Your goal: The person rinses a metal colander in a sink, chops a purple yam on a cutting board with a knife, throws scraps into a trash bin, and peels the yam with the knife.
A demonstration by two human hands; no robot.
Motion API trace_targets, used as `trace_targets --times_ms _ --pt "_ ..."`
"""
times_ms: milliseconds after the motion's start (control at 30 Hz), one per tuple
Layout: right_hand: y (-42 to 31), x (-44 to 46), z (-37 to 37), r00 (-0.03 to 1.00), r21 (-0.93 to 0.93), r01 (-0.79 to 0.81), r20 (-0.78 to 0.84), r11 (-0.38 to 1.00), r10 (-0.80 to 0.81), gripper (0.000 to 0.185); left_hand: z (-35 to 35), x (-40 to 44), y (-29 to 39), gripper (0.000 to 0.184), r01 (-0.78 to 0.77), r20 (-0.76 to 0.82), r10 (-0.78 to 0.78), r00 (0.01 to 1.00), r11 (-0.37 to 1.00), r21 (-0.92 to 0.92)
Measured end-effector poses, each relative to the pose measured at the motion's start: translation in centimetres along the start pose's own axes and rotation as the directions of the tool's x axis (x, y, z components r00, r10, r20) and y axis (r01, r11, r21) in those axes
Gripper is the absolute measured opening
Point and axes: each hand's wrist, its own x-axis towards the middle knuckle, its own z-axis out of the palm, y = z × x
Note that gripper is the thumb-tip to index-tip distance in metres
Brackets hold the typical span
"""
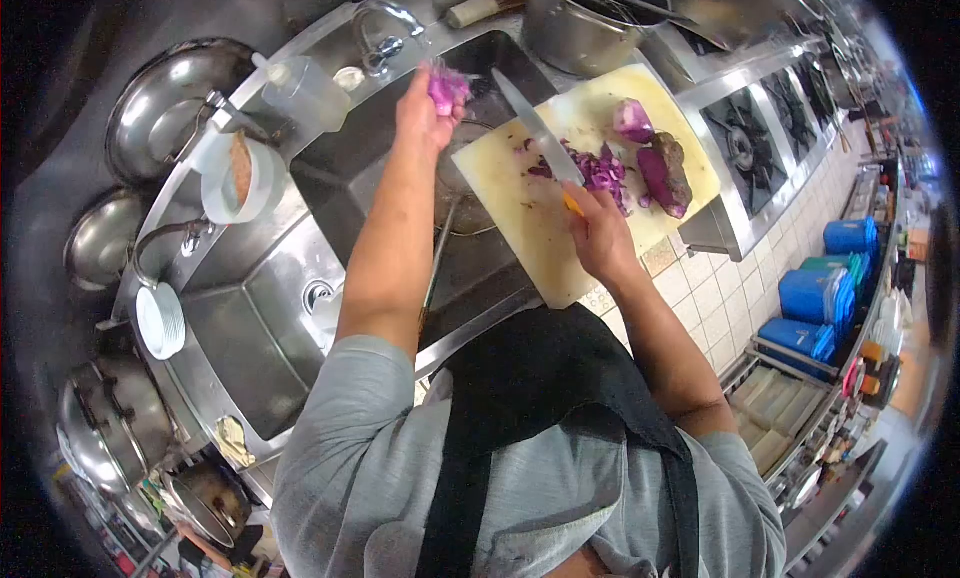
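My left hand (430, 120) is raised over the sink near the faucet, its fingers closed round a bright purple, peeled-looking yam chunk (449, 90); water seems to run over it, slightly blurred. In my right hand (603, 236) is a knife (537, 126) with an orange handle, its long blade pointing up and left across the cutting board (540, 256). Purple peelings (603, 176) lie in a pile just past the knife. Beyond them on the board sit a partly peeled purple yam piece (632, 121) and a larger yam (677, 176) with rough brown skin.
The faucet (385, 43) stands behind the sink (345, 173), which the board partly spans. A large pot (580, 38) is at the back, a stove (745, 143) to the right. Left are a white container (245, 183), stacked white plates (160, 320) and a second basin (260, 348).
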Motion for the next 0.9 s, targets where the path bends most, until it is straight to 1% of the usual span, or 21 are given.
trace_targets --times_ms 67,100,167,200,233,267,300,333,367,400,433,500,567,600,633,700,733,767,833,867,900 --pt "0.9 -1.4 0.4 0.996 -0.07 0.056 -0.067 0.996 -0.06 0.044 0.2 1.1 0.2 0.041 0.009 -0.033 -0.009 0.999 1.0 -0.022" --pt "1.0 -0.4 2.4 0.99 -0.004 0.06 -0.126 0.998 -0.06 0.044 1.7 1.1 3.2 0.037 -0.058 -0.033 0.06 0.998 0.996 0.062" --pt "1.7 -2.2 1.5 0.994 -0.124 0.047 -0.093 0.991 -0.059 0.038 2.0 0.6 1.7 0.032 -0.059 0.05 0.054 0.997 0.994 0.089" --pt "2.1 -2.9 1.1 0.992 -0.122 0.064 -0.104 0.99 -0.077 0.035 2.2 0.2 0.9 0.029 -0.079 0.048 0.074 0.996 0.99 0.114" --pt "2.2 -3.0 1.3 0.995 -0.13 0.031 -0.094 0.991 -0.043 0.035 2.2 -0.3 0.8 0.026 -0.11 0.045 0.105 0.993 0.983 0.147" --pt "2.3 -2.8 1.5 0.994 -0.15 0.043 -0.09 0.988 -0.057 0.035 2.0 -1.1 0.7 0.025 -0.141 0.076 0.126 0.989 0.962 0.232" --pt "2.5 -2.8 1.6 0.994 -0.172 0.054 -0.087 0.984 -0.07 0.035 1.9 -1.9 0.3 0.025 -0.173 0.111 0.145 0.983 0.934 0.311" --pt "2.8 -2.9 1.4 0.993 -0.181 0.032 -0.11 0.983 -0.052 0.035 1.8 -2.8 -0.3 0.027 -0.179 0.079 0.161 0.984 0.905 0.386" --pt "2.9 -3.0 1.4 0.986 -0.224 0.082 -0.122 0.971 -0.111 0.035 1.6 -3.7 -1.0 0.03 -0.182 0.046 0.181 0.982 0.869 0.461" --pt "3.0 -3.2 1.4 0.977 -0.263 0.136 -0.127 0.955 -0.174 0.035 0.9 -4.2 -1.6 0.03 -0.18 0.063 0.171 0.983 0.866 0.466" --pt "2.9 -3.4 1.2 0.976 -0.261 0.126 -0.139 0.957 -0.167 0.035 0.0 -4.8 -2.0 0.03 -0.186 0.062 0.178 0.982 0.862 0.471" --pt "2.8 -3.2 0.6 0.967 -0.169 0.167 -0.164 0.971 -0.195 0.034 -0.2 -6.1 -2.1 0.03 -0.205 0.074 0.193 0.978 0.854 0.479" --pt "2.8 -2.8 0.2 0.964 -0.13 0.154 -0.2 0.979 -0.178 0.035 1.0 -8.0 -2.2 0.028 -0.179 -0.138 0.24 0.961 0.919 0.352" --pt "2.8 -2.5 -0.1 0.961 -0.089 0.149 -0.222 0.985 -0.165 0.035 -0.1 -8.0 -1.7 0.027 -0.179 -0.034 0.197 0.98 0.94 0.291" --pt "2.4 -2.2 -0.6 0.96 -0.09 0.151 -0.226 0.985 -0.167 0.035 -0.8 -8.0 -1.2 0.027 -0.183 -0.029 0.2 0.979 0.939 0.292" --pt "1.5 -1.1 -1.6 0.961 0.098 0.161 -0.24 0.982 -0.134 0.033 -2.6 -8.9 -0.2 0.026 -0.11 -0.118 0.124 0.985 0.987 0.119" --pt "1.2 -0.1 -1.7 0.968 0.144 0.136 -0.229 0.98 -0.1 0.033 -2.4 -10.3 0.0 0.028 -0.155 -0.101 0.164 0.981 0.984 0.091" --pt "0.9 1.0 -1.9 0.972 0.156 0.157 -0.197 0.975 -0.125 0.033 -2.8 -11.4 0.0 0.028 -0.174 -0.138 0.184 0.973 0.981 0.085" --pt "-0.3 3.0 -2.4 0.994 0.296 0.093 -0.086 0.951 -0.071 0.033 -4.2 -13.5 0.0 0.024 -0.213 -0.139 0.214 0.967 0.977 0.021" --pt "-1.4 3.9 -2.7 0.995 0.334 0.094 -0.075 0.938 -0.073 0.034 -4.7 -14.8 -0.2 0.022 -0.2 -0.217 0.197 0.956 0.98 0.006" --pt "-2.3 4.8 -2.8 0.995 0.368 0.093 -0.067 0.925 -0.073 0.035 -5.5 -16.1 -0.8 0.021 -0.235 -0.216 0.236 0.947 0.972 0.033"
